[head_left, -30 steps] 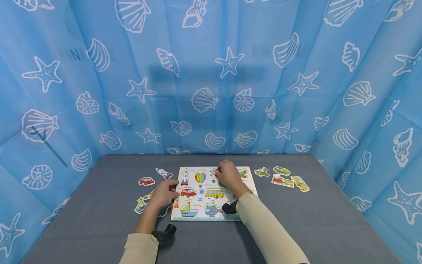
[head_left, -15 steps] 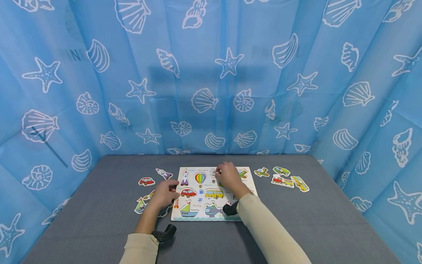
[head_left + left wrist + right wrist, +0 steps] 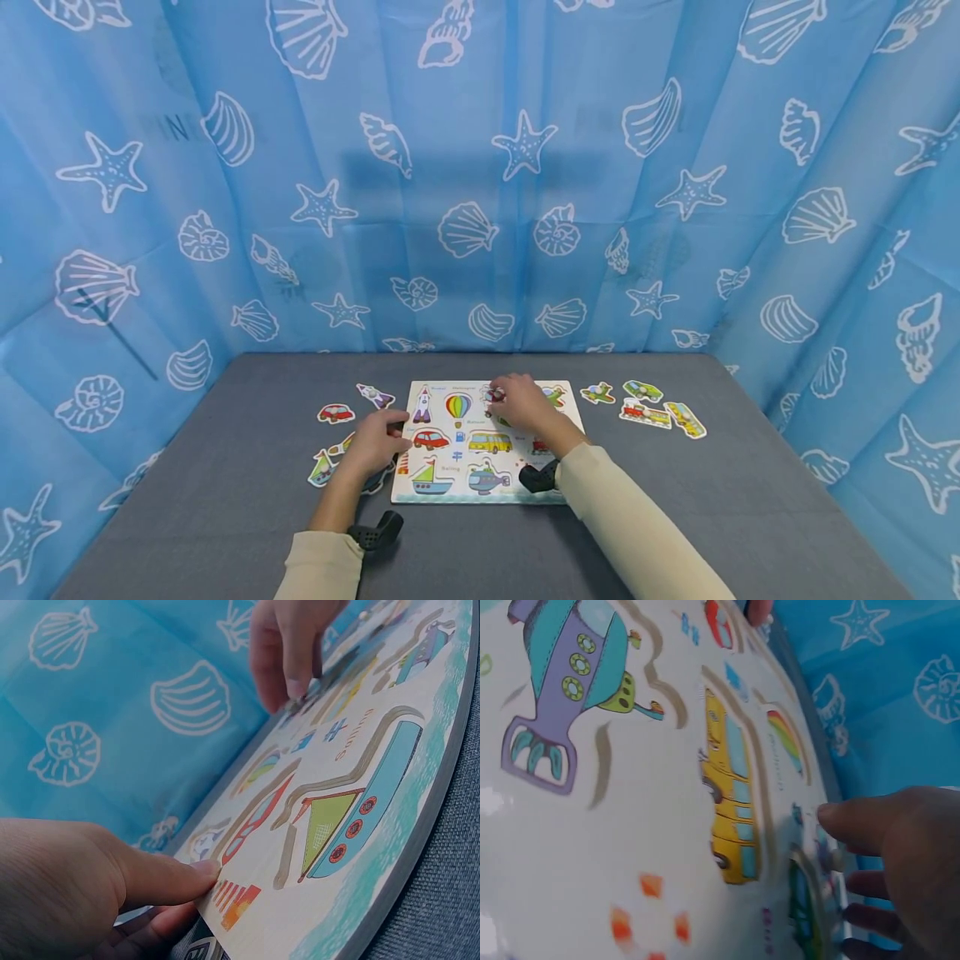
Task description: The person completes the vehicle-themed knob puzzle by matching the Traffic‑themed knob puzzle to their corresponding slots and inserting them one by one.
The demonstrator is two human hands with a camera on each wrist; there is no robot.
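A wooden puzzle board [image 3: 450, 492] with vehicle pictures lies on the table. My left hand [image 3: 375, 440] is at its left edge, the straight thumb [image 3: 180, 879] touching the edge beside the orange print and the other fingers bent lower down. At the top middle of the board, close over the helicopter spot, is my right hand [image 3: 521, 404]. In the right wrist view, its thumb and fingers stand apart around a small pale knob [image 3: 836, 859]. The piece under that knob is mostly hidden by the fingers. Bus [image 3: 731, 802] and sailboat [image 3: 360, 806] pictures show nearby.
Left of the board lie a rocket piece [image 3: 375, 396], a red car piece [image 3: 335, 413] and a sailboat piece [image 3: 322, 469]. A plane piece [image 3: 597, 392], green car piece [image 3: 642, 390], train piece [image 3: 645, 413] and yellow bus piece [image 3: 686, 420] lie right. A blue curtain [image 3: 480, 250] hangs behind.
My right hand has shifted slightly down and right, its thumb and fingers spreading, so more of the helicopter spot shows between them. The left hand stays at the board's edge.
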